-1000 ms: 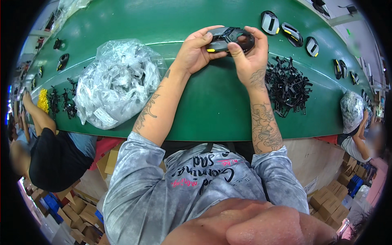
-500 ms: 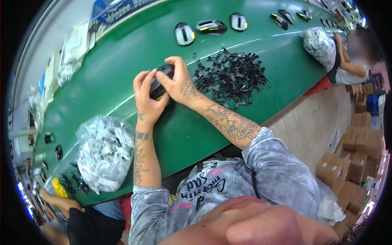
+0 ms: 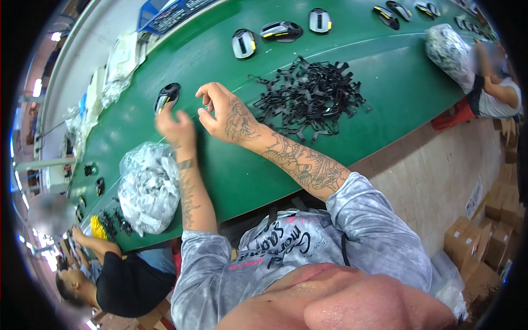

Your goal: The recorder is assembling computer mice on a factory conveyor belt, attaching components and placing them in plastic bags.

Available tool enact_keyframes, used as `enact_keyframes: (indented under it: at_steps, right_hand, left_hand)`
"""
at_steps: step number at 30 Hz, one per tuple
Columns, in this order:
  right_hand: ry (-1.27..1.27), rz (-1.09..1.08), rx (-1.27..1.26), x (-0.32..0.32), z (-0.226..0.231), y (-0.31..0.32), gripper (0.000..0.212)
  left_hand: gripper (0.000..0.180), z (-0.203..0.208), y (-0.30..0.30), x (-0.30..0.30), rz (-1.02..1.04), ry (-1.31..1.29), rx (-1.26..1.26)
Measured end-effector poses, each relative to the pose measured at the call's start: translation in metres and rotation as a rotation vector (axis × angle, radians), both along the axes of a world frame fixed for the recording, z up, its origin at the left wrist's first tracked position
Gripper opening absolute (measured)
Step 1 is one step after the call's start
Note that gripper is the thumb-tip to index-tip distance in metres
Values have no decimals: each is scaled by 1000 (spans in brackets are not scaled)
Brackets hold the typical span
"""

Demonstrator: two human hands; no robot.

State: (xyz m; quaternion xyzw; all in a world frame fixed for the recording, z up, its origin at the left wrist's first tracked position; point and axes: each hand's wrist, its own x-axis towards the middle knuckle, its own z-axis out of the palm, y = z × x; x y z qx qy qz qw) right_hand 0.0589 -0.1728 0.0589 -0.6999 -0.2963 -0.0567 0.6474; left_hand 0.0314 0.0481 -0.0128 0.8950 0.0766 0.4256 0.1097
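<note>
Parted since the earlier frame, above green table: right hand, half-curled, empty; left hand, blurred, grip impossible to tell. At its far side, on table: dark mouse shell; probably light, stiff, slick; best pinched across flanks.

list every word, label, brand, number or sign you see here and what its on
Grey shirt: black and pink lettering across the chest, slanted in this view; I won't copy out its wording.
Cardboard boxes at lower right: small pale patches, too small to read.
Mouse-shaped shell by the blurred left hand: no legible text.
Clear plastic bag: no legible text.
</note>
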Motion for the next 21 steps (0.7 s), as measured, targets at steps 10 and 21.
enact_keyframes:
  at_steps: [10,21]
  right_hand:
    - [-121,-124,229,8,16,-17,16]
    - [-98,-399,-479,60,8,-56,29]
  left_hand:
    - [94,40,-144,159,85,613,-320]
    - [56,12,-42,65,-62,36,-837]
